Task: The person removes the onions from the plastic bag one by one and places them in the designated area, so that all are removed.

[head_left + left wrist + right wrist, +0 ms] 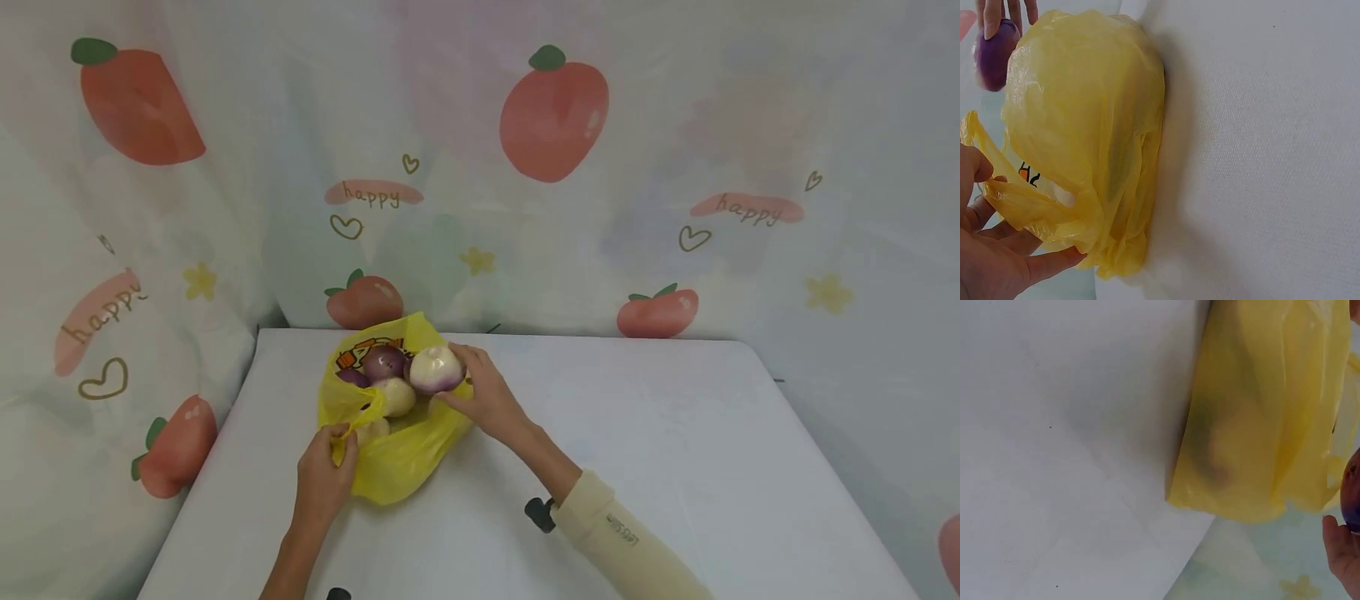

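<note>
A yellow plastic bag (405, 471) with a printed design stands open on the white table. Several round vegetables lie inside, among them a dark purple one (386, 363) and a pale one (397, 397). My left hand (324, 477) pinches the bag's near left rim between thumb and fingers; the left wrist view shows the gathered plastic in this hand (997, 250). Over the bag's right side, my right hand (487, 396) holds a glossy purple-and-white round vegetable (437, 370), fingers above and thumb below. Only its purple side (996, 56) shows in the left wrist view.
The white table (675, 458) extends to the right of the bag. Behind it hangs a pale cloth (555, 250) with fruit prints, and more of this cloth (45, 467) hangs along the left. A small black device (539, 515) sits by the right sleeve (622, 533).
</note>
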The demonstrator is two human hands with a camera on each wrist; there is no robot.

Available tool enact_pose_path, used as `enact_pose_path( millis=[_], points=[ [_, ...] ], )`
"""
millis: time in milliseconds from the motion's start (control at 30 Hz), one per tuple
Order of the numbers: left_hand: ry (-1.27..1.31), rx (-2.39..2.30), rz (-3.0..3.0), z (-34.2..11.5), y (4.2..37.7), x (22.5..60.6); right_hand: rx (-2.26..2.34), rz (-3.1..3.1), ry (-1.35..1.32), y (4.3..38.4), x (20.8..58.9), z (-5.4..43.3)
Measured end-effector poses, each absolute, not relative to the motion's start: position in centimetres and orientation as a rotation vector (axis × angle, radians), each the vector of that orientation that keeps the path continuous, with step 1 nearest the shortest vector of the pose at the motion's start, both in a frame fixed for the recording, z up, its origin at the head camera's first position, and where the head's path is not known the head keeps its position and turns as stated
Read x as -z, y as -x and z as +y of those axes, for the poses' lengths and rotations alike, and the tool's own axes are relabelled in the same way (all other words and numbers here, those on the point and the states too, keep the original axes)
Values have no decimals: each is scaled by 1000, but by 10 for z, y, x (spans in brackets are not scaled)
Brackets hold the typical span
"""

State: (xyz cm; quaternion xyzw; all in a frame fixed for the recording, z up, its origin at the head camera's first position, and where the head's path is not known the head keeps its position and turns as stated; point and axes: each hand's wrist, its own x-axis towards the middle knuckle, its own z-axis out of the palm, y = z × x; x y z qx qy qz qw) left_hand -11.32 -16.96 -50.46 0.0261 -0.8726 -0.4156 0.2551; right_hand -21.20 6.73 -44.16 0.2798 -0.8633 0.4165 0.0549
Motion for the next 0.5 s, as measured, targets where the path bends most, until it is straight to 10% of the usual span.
enact_pose_path(
  millis=[500],
  points=[
    [-73, 1147, -2368, -171, 111, 505, -1234, -2656, -592, 239, 458, 125]
  ],
)
